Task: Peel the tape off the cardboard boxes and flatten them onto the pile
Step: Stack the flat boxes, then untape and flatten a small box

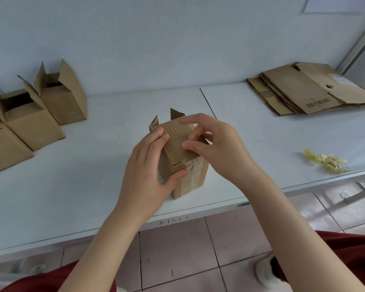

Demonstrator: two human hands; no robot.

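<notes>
Now the peeling step is in hand. A small box [175, 142] stands on end near the front edge of the bench [93, 186], its far flaps up. The left hand [148, 165] grips its side, fingers curled over the top edge and thumb pressed on the front beside the tape [191, 178]. The right hand [217, 148] is bent over the top face, thumb and forefinger close together as if picking at a tape end; blur hides whether it has hold. Next, I judge, it needs a firm pinch and a steady pull along the seam while the left braces. The pile [303, 91] lies far right, well apart.
</notes>
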